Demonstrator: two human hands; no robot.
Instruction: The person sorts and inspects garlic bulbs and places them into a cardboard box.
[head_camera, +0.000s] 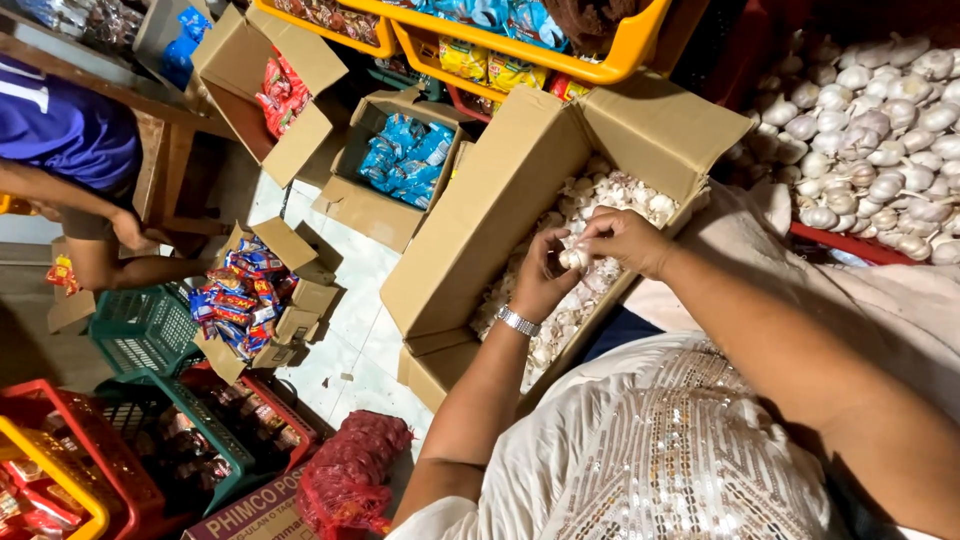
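I had both hands over the cardboard box (470, 240): left hand (545, 275) and right hand (625, 240) pinched one garlic bulb (574, 259), mid-peel I judged; next needed a firmer twist.

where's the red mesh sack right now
In the head view the red mesh sack lies on the floor at bottom centre-left, just left of the person's left arm, beside the green basket.

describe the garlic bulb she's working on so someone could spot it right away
Find the big open cardboard box of loose garlic in the middle of the view. Above its contents the left hand and right hand meet. The garlic bulb is the only one pinched between fingertips, lifted off the pile.
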